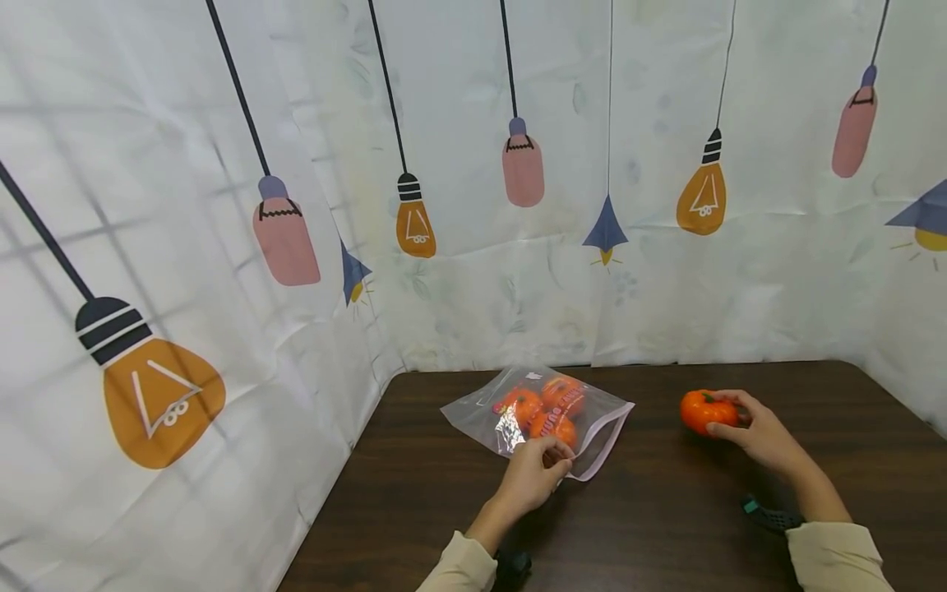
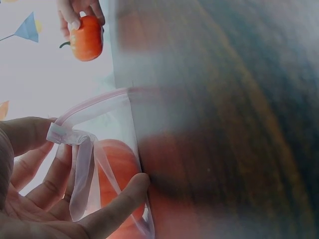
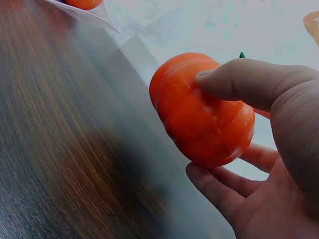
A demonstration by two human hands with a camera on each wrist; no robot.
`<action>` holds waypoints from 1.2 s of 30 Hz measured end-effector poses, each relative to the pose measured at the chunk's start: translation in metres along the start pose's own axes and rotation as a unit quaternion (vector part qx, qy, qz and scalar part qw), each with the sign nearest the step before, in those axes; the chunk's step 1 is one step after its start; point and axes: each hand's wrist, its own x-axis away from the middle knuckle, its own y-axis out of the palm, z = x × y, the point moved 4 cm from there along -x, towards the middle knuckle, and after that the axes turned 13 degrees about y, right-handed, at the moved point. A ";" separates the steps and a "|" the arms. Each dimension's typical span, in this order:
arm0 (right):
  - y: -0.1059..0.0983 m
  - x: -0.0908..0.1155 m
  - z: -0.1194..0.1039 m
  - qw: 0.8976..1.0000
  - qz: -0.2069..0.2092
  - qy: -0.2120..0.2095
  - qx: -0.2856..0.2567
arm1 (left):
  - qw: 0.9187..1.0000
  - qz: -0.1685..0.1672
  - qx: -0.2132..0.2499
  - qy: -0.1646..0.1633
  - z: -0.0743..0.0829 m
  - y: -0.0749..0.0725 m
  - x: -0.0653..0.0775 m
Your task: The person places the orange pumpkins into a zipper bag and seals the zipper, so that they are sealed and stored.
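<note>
My right hand (image 1: 760,434) grips an orange bell pepper (image 1: 697,413) with a green stem, held above the table at the right. In the right wrist view the thumb presses on the lobed side of the pepper (image 3: 209,124) and fingers lie under it. A clear zip bag (image 1: 468,413) with pink lettering and a pink rim lies left of centre, with 3 orange bell peppers (image 1: 564,393) inside. My left hand (image 1: 531,477) pinches the bag's near edge by the zip. Seen from the left wrist, the bag's mouth (image 2: 94,105) stands partly open.
The dark wooden table (image 1: 651,510) runs back to a white curtain (image 1: 459,312) printed with hanging lamps, which also encloses the left and right sides. A dark band (image 1: 773,516) is at the right wrist.
</note>
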 end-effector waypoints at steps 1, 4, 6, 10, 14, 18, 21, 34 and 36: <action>0.001 0.000 -0.001 1.000 -0.002 0.000 -0.001 | 1.000 0.000 -0.001 0.001 0.000 0.000 0.000; 0.004 0.000 -0.004 1.000 -0.007 -0.004 -0.003 | 1.000 0.001 0.001 0.002 0.002 -0.001 0.000; 0.005 0.001 -0.006 1.000 -0.011 -0.007 -0.004 | 1.000 0.002 0.002 0.003 0.002 -0.001 0.001; 0.009 0.001 -0.008 1.000 -0.016 -0.018 -0.001 | 1.000 0.003 0.005 0.002 0.002 0.000 0.001; 0.012 0.000 -0.010 0.999 -0.024 -0.026 0.000 | 1.000 0.005 0.004 0.005 0.003 0.000 0.001; 0.015 0.000 -0.015 0.999 -0.028 -0.031 0.004 | 1.000 0.007 0.003 0.010 0.003 0.000 0.000; 0.017 -0.001 -0.019 0.999 -0.029 -0.037 0.008 | 1.000 0.009 0.003 0.014 0.002 -0.001 0.000; 0.028 -0.002 -0.032 0.996 -0.045 -0.074 0.015 | 1.000 0.017 0.000 0.016 0.003 -0.002 0.000; 0.029 -0.002 -0.035 0.996 -0.045 -0.079 0.017 | 1.000 0.020 -0.002 0.016 0.003 -0.002 0.000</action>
